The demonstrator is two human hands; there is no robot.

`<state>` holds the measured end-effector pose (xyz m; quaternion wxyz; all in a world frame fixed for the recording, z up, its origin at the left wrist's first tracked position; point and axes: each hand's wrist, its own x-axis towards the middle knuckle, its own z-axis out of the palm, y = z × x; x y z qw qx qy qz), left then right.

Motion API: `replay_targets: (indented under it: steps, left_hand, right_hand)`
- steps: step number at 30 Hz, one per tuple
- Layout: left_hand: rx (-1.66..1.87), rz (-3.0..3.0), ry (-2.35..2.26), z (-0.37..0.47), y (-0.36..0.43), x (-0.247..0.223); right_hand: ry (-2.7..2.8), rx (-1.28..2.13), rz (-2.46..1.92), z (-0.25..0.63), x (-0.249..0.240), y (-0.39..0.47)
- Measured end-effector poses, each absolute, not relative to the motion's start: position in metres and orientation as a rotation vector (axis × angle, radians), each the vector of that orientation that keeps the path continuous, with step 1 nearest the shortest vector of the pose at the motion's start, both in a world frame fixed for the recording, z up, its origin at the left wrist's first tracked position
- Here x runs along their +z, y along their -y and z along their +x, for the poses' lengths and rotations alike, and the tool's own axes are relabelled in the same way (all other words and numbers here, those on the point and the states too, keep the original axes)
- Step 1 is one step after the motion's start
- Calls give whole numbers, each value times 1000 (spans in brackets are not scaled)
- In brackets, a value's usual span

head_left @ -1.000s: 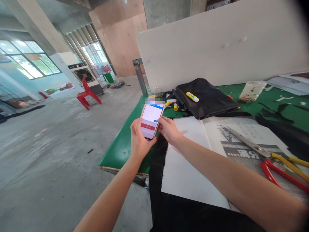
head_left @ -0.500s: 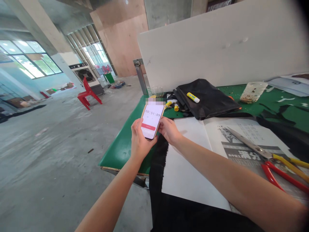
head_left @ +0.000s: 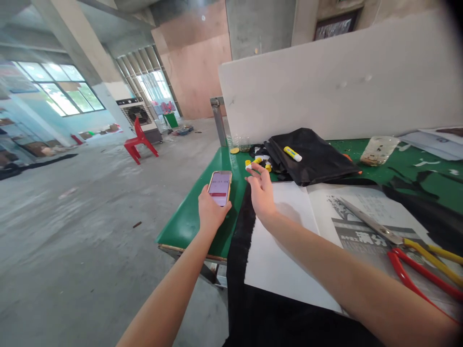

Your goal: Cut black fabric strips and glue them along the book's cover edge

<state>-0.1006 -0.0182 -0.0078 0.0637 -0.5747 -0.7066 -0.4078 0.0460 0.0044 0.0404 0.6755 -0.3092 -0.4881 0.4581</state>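
My left hand (head_left: 213, 212) holds a smartphone (head_left: 220, 189) in a pale yellow case, low over the green table corner. Its dimmed screen shows a timer and a red bar. My right hand (head_left: 263, 193) is open and holds nothing, fingers slightly bent and apart, above the edge of a white sheet (head_left: 289, 260). Just beyond its fingertips are small yellow-and-white glue stick pieces (head_left: 268, 167). Black fabric (head_left: 237, 250) lies under the sheet. To the right, large scissors (head_left: 376, 225) with red and yellow handles rest on a printed page (head_left: 356, 205).
A glue stick (head_left: 292, 153) lies on a folded black bundle (head_left: 314, 159). Behind stands a white board (head_left: 325, 91). A clear plastic cup (head_left: 379, 150) and black scraps are on the green table (head_left: 181, 217). A red chair (head_left: 139, 140) stands on the concrete floor.
My right hand has let go of the phone and moved right, its fingers opening. My left hand has lowered the phone, and its screen has dimmed. The view has shifted slightly.
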Motion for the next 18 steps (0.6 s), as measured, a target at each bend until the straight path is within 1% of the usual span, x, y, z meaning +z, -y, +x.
replay_targets:
  steps: [3, 7, 11, 15, 18]
  left_hand:
    - [-1131, -1738, 2134, -102, 17, -12]
    - [-1039, -1759, 2160, -101, 20, -11]
    - [-1004, -1785, 2217, -102, 19, -11]
    - [-1050, -1778, 2207, -106, 16, -13]
    - [-1081, -1727, 2194, -109, 15, -14]
  right_hand:
    - [1065, 987, -691, 47, 52, -9]
    - [1002, 1042, -756, 64, 76, -10]
    - [1019, 1042, -752, 101, 111, 18]
    - [1132, 912, -706, 144, 142, 73]
    - [1167, 692, -805, 182, 144, 107]
